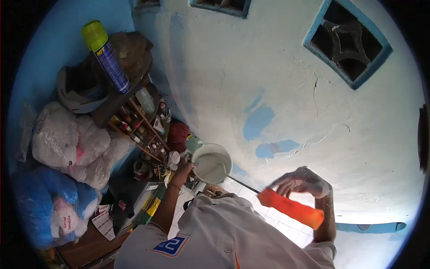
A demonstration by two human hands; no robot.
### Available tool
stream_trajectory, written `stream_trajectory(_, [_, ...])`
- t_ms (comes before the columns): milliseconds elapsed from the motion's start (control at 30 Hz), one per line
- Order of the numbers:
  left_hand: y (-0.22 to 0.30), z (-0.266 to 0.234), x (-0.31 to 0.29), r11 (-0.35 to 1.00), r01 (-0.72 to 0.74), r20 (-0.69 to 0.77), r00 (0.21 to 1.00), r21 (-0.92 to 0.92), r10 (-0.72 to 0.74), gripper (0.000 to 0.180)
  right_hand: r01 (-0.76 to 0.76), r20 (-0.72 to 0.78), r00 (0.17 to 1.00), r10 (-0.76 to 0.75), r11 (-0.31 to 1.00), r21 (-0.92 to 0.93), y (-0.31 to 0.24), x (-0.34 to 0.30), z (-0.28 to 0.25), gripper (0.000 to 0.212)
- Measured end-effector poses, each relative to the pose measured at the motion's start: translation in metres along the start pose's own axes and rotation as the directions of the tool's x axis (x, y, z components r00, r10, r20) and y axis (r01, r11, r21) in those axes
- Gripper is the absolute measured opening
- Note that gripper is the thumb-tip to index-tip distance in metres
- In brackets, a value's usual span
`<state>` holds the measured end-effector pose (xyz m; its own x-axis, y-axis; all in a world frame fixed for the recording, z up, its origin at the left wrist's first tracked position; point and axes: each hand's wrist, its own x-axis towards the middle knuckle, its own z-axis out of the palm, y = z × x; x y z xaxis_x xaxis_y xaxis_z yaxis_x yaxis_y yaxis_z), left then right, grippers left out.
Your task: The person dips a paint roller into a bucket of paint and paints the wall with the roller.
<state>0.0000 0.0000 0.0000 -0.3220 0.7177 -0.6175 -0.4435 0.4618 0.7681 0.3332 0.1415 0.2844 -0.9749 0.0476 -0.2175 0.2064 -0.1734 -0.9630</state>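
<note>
My left hand (182,169) grips the near left rim of a white bucket (231,159), its fingers closed round the edge. The bucket is tilted toward me, and its inside is coated pale grey-white. A thin dark metal rod (242,184) runs from the bucket to a bright orange handle (291,208), like a paint roller's; no roller head can be made out. My right hand (302,183), whitened with paint or dust, bends over the handle's upper end with curled fingers. Part of its fingertips is hidden behind the handle.
A pale, patchy wall (215,89) with blue spots and cracks rises ahead. At left stand a wooden shelf (139,121) of small bottles, a spray can (106,58), a helmet (83,92) and bulging plastic bags (71,139). White floor tiles (273,215) show below.
</note>
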Motion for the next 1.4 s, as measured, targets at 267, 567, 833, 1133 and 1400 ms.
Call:
stream_trajectory(267, [-0.050, 0.038, -0.004, 0.870, -0.425, 0.187, 0.903, 0.251, 0.387, 0.037, 0.174, -0.241, 0.833, -0.498, 0.649, -0.740, -0.013, 0.049, 0.060, 0.041])
stream_trajectory(567, [-0.041, 0.052, -0.015, 0.977, -0.120, 0.224, 0.971, 0.178, 0.078, 0.054, 0.114, -0.635, 0.608, -0.476, 0.844, -0.523, -0.006, 0.133, -0.027, 0.037])
stream_trajectory(833, [0.005, 0.066, -0.061, 0.825, -0.261, 0.350, 0.933, 0.501, 0.083, 0.067, 0.221, -0.613, 0.570, -0.547, 0.821, -0.526, 0.032, 0.152, -0.082, 0.040])
stream_trajectory(1133, [-0.003, 0.071, -0.056, 0.994, 0.030, 0.297, 0.953, 0.110, -0.061, 0.062, 0.045, -0.755, 0.542, -0.370, 0.909, -0.414, 0.098, 0.133, -0.083, 0.044])
stream_trajectory(1400, [-0.020, 0.063, -0.027, 0.983, -0.131, 0.250, 0.963, 0.131, 0.095, 0.061, -0.223, -0.631, 0.614, 0.474, 0.871, 0.438, 0.247, 0.041, -0.012, 0.065])
